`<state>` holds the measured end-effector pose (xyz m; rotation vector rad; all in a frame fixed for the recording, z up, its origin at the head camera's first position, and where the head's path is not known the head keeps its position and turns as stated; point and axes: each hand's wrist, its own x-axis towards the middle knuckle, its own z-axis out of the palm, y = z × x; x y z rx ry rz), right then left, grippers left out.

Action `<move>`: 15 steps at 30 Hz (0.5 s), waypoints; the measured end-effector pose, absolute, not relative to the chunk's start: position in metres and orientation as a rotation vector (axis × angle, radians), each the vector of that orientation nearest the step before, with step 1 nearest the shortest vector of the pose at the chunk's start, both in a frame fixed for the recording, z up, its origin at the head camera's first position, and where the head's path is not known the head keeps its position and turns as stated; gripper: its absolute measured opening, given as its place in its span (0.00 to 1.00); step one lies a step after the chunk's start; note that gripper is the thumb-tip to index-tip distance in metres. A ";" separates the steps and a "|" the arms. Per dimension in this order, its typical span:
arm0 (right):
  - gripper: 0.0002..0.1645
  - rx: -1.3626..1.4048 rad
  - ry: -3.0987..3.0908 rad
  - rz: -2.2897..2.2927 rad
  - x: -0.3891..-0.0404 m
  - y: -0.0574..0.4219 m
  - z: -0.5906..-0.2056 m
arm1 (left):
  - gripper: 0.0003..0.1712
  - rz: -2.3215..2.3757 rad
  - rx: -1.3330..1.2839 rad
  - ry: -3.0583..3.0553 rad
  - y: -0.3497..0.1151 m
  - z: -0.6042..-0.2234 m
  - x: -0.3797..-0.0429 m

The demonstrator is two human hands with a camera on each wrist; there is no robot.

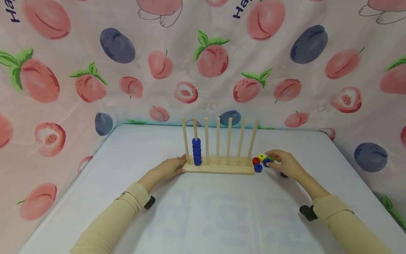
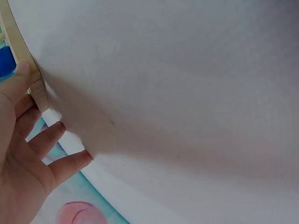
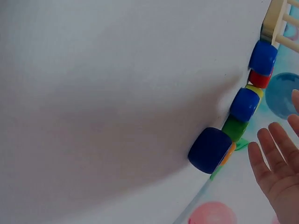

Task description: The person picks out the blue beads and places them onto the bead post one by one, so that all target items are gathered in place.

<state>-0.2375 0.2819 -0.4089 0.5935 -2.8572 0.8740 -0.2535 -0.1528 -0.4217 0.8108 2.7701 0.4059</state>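
Observation:
A wooden peg stand (image 1: 219, 170) with several upright pegs stands mid-table. Blue ring beads (image 1: 197, 151) are stacked on its second peg from the left. My left hand (image 1: 168, 168) holds the left end of the base, thumb on the front and forefinger round the end; its other fingers spread in the left wrist view. Past the right end lie loose beads: red (image 1: 256, 160), yellow (image 1: 261, 157), a blue bead (image 1: 258, 168) and others. My right hand (image 1: 287, 163) hovers close over them, fingers extended and apart from the beads in the right wrist view.
A dark blue bead (image 3: 210, 150) lies nearest the camera in the right wrist view, beside a green bead (image 3: 234, 128) and an orange one (image 3: 228, 154). White cloth covers the table (image 1: 219, 211). A fruit-patterned curtain (image 1: 190, 46) hangs behind and at both sides.

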 end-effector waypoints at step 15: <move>0.20 0.491 -3.038 0.752 -0.246 0.282 -0.412 | 0.33 0.425 0.834 2.774 -0.154 -0.423 -0.256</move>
